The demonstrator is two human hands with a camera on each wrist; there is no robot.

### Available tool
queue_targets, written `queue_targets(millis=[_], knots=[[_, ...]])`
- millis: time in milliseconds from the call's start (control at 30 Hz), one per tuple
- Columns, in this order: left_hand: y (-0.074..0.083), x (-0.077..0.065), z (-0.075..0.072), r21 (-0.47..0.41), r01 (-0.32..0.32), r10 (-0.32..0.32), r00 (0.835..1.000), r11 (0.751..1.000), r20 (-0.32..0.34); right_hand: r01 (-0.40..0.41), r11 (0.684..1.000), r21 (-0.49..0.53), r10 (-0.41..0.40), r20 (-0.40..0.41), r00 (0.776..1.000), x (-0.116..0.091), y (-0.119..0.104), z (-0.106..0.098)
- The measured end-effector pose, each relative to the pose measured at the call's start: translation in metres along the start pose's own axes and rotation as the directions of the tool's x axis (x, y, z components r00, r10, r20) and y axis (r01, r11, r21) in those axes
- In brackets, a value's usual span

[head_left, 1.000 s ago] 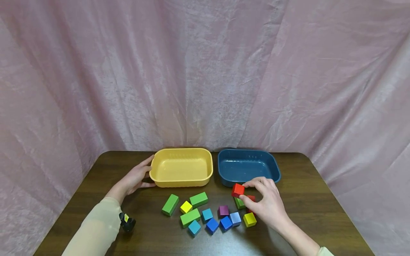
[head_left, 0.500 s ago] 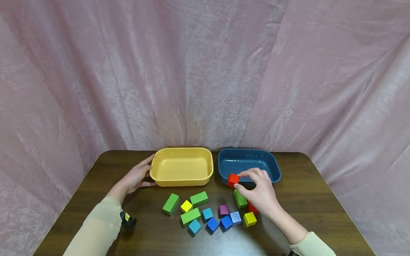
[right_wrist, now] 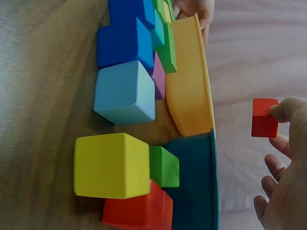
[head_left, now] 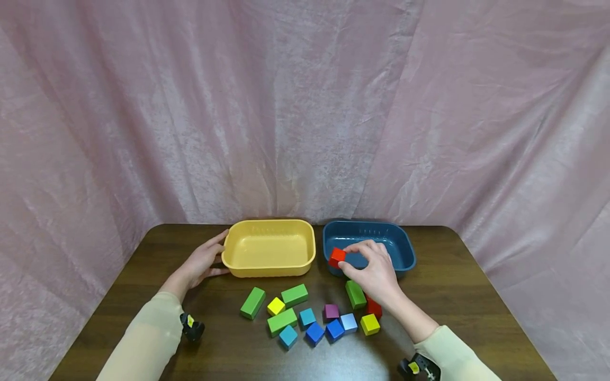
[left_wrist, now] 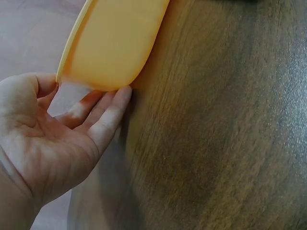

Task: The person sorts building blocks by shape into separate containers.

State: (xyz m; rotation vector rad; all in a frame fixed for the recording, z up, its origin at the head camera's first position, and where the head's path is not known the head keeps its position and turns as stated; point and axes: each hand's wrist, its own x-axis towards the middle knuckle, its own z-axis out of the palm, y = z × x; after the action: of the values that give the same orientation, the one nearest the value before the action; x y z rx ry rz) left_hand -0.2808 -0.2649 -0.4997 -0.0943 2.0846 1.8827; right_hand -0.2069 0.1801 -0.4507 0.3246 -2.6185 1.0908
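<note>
Between thumb and index finger, my right hand pinches a red cube. In the head view the cube overlaps the front-left corner of the dark blue plastic tub. The right wrist view has the red cube at the fingertips, the other fingers loosely curled. My left hand holds the left end of the yellow plastic tub, thumb and fingers spread around it. Close up, the left hand has one digit at the rim and others near the bottom of the yellow tub.
In front of the tubs lie several blocks: long green ones, yellow cubes, blue cubes, a purple cube and red beside green. A pink curtain hangs behind the wooden table.
My right hand has moved forward and left with the red cube, from above the blocks to the front-left corner of the blue tub. The left hand stays at the yellow tub.
</note>
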Motion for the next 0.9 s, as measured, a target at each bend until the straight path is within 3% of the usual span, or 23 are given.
queue_targets(millis=[500, 900], knots=[[0.000, -0.001, -0.006, 0.013, 0.001, -0.001, 1.000, 1.000, 0.003, -0.012, 0.998, -0.060, 0.013, 0.018, 1.000, 0.038, -0.011, 0.014], [-0.001, -0.001, -0.015, 0.013, 0.005, -0.005, 1.000, 1.000, -0.013, -0.005, 0.998, -0.063, 0.007, 0.036, 0.999, 0.052, -0.019, 0.028]])
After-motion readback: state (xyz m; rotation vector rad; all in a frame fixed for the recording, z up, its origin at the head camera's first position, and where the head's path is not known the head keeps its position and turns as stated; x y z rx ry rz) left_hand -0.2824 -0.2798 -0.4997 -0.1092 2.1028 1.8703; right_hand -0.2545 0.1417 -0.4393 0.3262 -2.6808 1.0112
